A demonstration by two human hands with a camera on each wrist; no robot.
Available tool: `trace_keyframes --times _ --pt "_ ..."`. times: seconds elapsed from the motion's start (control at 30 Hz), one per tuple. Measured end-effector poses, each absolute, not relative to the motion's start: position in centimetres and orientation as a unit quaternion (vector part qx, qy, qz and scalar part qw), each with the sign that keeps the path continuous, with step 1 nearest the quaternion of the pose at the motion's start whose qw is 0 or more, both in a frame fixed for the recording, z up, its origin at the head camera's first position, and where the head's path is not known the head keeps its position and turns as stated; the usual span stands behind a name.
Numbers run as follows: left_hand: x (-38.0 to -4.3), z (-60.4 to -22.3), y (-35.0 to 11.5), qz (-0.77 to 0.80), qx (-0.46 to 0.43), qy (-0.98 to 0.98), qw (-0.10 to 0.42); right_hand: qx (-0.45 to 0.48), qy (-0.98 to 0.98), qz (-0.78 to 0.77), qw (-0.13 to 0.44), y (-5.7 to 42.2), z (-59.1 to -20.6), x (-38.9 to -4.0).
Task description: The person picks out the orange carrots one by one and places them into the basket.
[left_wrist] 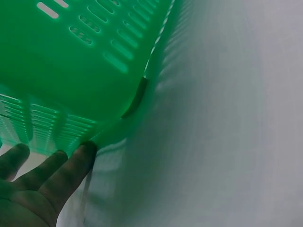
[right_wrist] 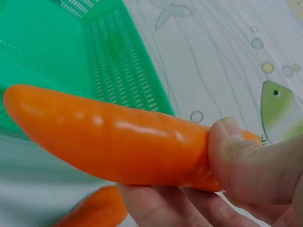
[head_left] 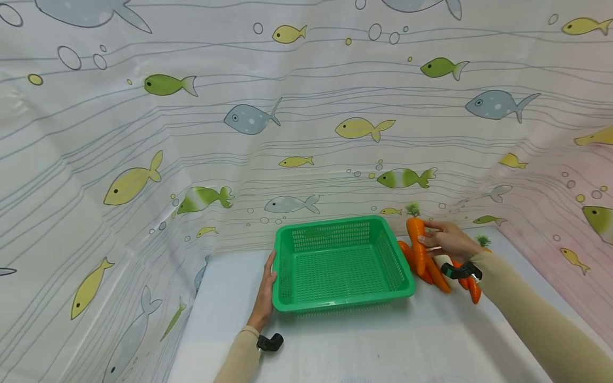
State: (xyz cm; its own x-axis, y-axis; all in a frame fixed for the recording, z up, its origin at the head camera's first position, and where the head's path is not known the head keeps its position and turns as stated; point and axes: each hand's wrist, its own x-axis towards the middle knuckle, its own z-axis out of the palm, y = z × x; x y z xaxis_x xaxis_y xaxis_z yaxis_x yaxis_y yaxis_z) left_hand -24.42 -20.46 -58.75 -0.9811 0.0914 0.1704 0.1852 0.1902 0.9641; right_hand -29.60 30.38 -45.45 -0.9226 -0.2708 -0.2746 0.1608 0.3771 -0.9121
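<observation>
A green plastic basket (head_left: 342, 307) with slotted walls stands on the white table, nothing lying in it. My left hand (head_left: 264, 295) rests along its left side; in the left wrist view the straight fingers (left_wrist: 66, 175) touch the slotted wall. Just off the basket's right side, my right hand (head_left: 447, 239) grips an orange carrot (head_left: 416, 242) with a green tuft on top. The right wrist view shows the thumb (right_wrist: 232, 156) across the carrot (right_wrist: 118, 137), the other fingers beneath it. Its tip points toward the basket.
More carrots (head_left: 438, 276) lie in a pile right of the basket, under the right hand. A white vegetable-like piece (head_left: 442, 261) lies among them, partly hidden by the wrist strap. A fish-patterned curtain (head_left: 306, 181) surrounds the table (head_left: 364, 346) at the back and sides.
</observation>
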Motion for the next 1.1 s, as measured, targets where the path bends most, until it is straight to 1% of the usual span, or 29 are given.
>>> trace_keyframes --times 0.23,0.53,0.9,1.1 --pt "-24.3 -58.7 -20.1 -0.628 -0.090 -0.772 0.035 -0.053 0.793 -0.575 0.193 28.7 -44.8 -29.7" --pt "-24.3 -58.7 -20.2 -0.626 -0.092 -0.773 0.043 -0.078 0.773 -0.595 0.208 25.5 -44.6 -30.6" --pt "-24.6 -58.9 -20.4 -0.624 -0.092 -0.774 0.046 -0.093 0.750 -0.611 0.236 21.3 -46.2 -31.7" --pt "-24.4 -58.8 -20.5 -0.624 -0.093 -0.775 0.045 -0.104 0.728 -0.625 0.263 18.7 -47.6 -32.1"
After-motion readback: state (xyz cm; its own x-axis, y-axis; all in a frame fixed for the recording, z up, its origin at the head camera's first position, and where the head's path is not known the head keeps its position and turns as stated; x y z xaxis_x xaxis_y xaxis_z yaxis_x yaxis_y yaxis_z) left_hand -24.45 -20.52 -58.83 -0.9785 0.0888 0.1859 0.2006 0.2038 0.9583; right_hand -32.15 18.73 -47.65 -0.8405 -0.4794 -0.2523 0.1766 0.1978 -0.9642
